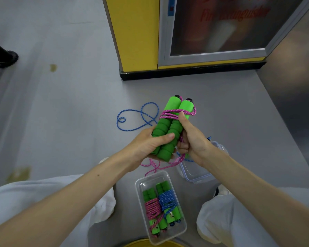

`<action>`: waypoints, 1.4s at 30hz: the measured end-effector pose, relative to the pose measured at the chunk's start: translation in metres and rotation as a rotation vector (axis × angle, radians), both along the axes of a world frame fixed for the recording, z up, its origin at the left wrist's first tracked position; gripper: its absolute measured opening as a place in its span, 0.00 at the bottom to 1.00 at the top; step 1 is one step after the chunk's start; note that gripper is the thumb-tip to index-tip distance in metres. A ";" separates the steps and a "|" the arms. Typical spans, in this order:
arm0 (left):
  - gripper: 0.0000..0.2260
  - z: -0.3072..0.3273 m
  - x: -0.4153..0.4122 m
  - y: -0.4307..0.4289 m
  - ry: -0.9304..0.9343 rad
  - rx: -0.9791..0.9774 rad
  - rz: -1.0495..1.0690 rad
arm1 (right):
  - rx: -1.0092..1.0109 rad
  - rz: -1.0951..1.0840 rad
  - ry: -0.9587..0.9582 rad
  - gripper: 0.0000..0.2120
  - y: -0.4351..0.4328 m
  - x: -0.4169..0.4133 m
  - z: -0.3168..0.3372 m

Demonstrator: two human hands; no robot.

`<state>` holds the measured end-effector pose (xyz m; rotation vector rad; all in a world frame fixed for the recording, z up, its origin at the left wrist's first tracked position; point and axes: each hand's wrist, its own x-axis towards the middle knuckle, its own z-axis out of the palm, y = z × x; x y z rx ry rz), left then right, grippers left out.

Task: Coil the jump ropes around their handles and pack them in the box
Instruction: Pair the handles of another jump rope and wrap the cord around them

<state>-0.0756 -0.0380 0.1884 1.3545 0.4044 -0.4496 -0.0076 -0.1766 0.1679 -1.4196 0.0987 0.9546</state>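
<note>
Box; left hand, right hand seemingly grip handles.

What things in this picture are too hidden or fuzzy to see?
Head view:
- Blue rope: ends hidden behind the left hand and green handles.
- Clear plastic item: mostly behind the right forearm.
- Yellow object: cut off by the bottom edge.
- Cabinet lettering: blurred.
</note>
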 end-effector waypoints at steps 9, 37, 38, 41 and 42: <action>0.16 0.006 -0.002 0.000 -0.014 -0.151 0.065 | 0.097 0.046 0.046 0.41 -0.001 0.005 -0.001; 0.13 0.004 0.006 0.022 -0.055 0.041 0.217 | -0.158 0.048 -0.104 0.13 -0.014 0.020 0.017; 0.13 0.004 0.006 0.022 -0.066 0.062 0.219 | -0.119 0.052 -0.065 0.13 -0.014 0.018 0.018; 0.13 0.001 0.005 0.022 -0.089 0.128 0.240 | -0.093 0.139 -0.062 0.13 -0.013 0.017 0.018; 0.14 0.000 0.005 0.023 -0.098 0.160 0.240 | -0.136 0.196 -0.109 0.11 -0.013 0.018 0.018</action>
